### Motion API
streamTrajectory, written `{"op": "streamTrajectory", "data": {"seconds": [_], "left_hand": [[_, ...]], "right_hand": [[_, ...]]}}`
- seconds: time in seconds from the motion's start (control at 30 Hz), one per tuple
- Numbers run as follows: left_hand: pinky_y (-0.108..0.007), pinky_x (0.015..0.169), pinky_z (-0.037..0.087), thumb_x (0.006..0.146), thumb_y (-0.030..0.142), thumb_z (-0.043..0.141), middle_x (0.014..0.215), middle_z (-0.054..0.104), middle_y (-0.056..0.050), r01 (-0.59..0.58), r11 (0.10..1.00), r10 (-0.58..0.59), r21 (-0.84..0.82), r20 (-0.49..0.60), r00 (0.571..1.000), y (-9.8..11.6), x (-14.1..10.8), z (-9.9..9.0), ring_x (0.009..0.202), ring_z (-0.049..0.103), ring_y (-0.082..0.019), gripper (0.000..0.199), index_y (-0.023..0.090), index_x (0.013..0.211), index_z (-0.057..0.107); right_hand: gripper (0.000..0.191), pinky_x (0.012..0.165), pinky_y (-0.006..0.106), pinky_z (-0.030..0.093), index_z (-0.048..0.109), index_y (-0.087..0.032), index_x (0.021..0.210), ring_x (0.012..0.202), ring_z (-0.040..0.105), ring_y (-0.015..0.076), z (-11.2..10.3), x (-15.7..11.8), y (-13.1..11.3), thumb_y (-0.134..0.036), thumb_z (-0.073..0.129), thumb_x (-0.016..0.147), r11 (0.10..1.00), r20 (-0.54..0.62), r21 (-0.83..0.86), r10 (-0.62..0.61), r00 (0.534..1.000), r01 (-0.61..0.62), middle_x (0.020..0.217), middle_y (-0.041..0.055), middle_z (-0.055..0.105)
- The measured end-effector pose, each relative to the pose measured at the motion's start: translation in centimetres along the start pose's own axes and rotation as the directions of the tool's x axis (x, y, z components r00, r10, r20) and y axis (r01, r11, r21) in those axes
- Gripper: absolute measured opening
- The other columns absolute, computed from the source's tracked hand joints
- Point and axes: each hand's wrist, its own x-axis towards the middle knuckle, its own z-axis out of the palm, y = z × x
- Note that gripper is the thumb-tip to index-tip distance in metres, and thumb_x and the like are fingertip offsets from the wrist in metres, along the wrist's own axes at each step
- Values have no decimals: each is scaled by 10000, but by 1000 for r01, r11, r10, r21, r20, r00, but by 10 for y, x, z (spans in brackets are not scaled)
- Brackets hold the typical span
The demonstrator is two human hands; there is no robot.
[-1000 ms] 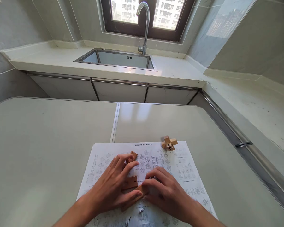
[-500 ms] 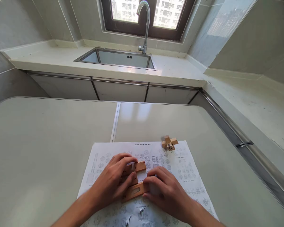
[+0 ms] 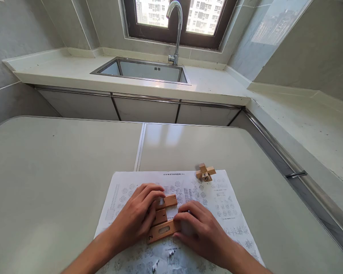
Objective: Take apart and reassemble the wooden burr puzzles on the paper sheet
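Three reddish-brown wooden puzzle pieces lie one below another on the printed sheet, between my hands. My left hand (image 3: pixel 141 209) is curled over the left part of the upper puzzle piece (image 3: pixel 170 200), fingertips on it and thumb tucked in. The shorter middle puzzle piece (image 3: pixel 160 217) shows beside that thumb, its left end hidden. Nearest me is the slotted puzzle piece (image 3: pixel 157 234), which has an oval slot and a "2" at its left end. My right hand (image 3: pixel 198 230) pinches its right end between thumb and fingers.
An assembled cross-shaped wooden puzzle (image 3: pixel 205 172) stands at the back right of the printed sheet (image 3: pixel 217 228), which is torn near its front. The light table (image 3: pixel 60 182) has a seam down its middle. Beyond are a counter with a sink (image 3: pixel 143 70) and a faucet (image 3: pixel 177 34).
My left thumb has drawn back from the pieces toward the fingers, uncovering the middle piece and the "2" on the slotted one. My right hand stays on the slotted piece.
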Motion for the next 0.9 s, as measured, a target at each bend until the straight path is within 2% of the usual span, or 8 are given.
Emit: {"op": "streamTrajectory", "data": {"seconds": [0.13, 0.3, 0.4, 0.5, 0.6, 0.67, 0.8, 0.9], "left_hand": [[-407, 1015, 519, 978, 56, 436, 1324, 617, -92, -7, 995, 11, 100, -38, 999, 3, 0, 1, 1279, 533, -251, 201, 214, 1001, 557], [-456, 993, 495, 979, 141, 533, 1278, 637, -97, -6, 968, 40, 249, -131, 991, 6, -1, 2, 1269, 536, -292, 92, 210, 918, 539], [-458, 970, 487, 994, 182, 550, 1243, 652, -97, 7, 963, 32, 271, -142, 989, 4, -2, 2, 1234, 555, -296, 127, 206, 876, 509], [-433, 944, 495, 1004, 204, 555, 1175, 674, -84, 3, 972, 27, 234, -123, 992, 4, -1, 1, 1174, 582, -276, 135, 209, 880, 500], [-399, 947, 517, 989, 231, 591, 1184, 680, -77, -32, 988, 38, 149, -35, 999, 7, 0, -2, 1150, 599, -253, 74, 217, 956, 527], [-398, 986, 526, 950, 293, 664, 1261, 665, -90, -67, 993, 63, 94, 44, 997, 10, 0, -3, 1177, 601, -258, 177, 227, 1074, 556], [-462, 1081, 507, 841, 473, 790, 1384, 621, -133, -149, 988, 143, 36, 138, 980, 15, 0, -3, 1284, 574, -315, 586, 249, 1314, 527], [-492, 1106, 494, 844, 453, 785, 1418, 605, -140, -175, 984, 166, 44, 167, 972, 15, 1, -3, 1327, 554, -334, 596, 253, 1340, 522]], "right_hand": [[298, 795, 389, 574, 591, -222, 1096, 938, 630, 244, 0, 0, -1, -137, 771, 875, 1000, -5, -1, -5, 1000, 5, 1064, 79, 663], [283, 789, 387, 574, 593, -232, 1087, 935, 635, 245, 0, 1, -1, -134, 759, 880, 1000, -5, 4, 4, 1000, -4, 1058, 76, 664], [277, 798, 386, 575, 592, -232, 1093, 940, 637, 242, 1, 0, 0, -136, 750, 887, 1000, -6, 2, 3, 1000, -3, 1065, 76, 663], [279, 811, 382, 574, 593, -230, 1102, 949, 637, 236, 2, -1, 1, -142, 751, 890, 1000, -3, -6, 3, 1000, -3, 1073, 75, 662], [281, 814, 379, 573, 597, -227, 1111, 955, 638, 236, 2, -2, 1, -148, 753, 890, 1000, -8, -18, 2, 1000, -2, 1077, 75, 659], [267, 806, 376, 575, 601, -226, 1108, 950, 640, 236, 2, -1, 0, -157, 747, 896, 1000, -21, -28, -2, 1000, 2, 1074, 78, 659], [227, 777, 368, 580, 602, -228, 1095, 918, 647, 235, 2, 0, -2, -160, 716, 910, 999, -49, -45, -8, 999, 6, 1043, 79, 661], [203, 758, 363, 576, 584, -238, 1091, 882, 655, 230, 2, 0, -1, -161, 695, 939, 1000, -40, -22, -16, 999, 15, 1000, 64, 678]]}}
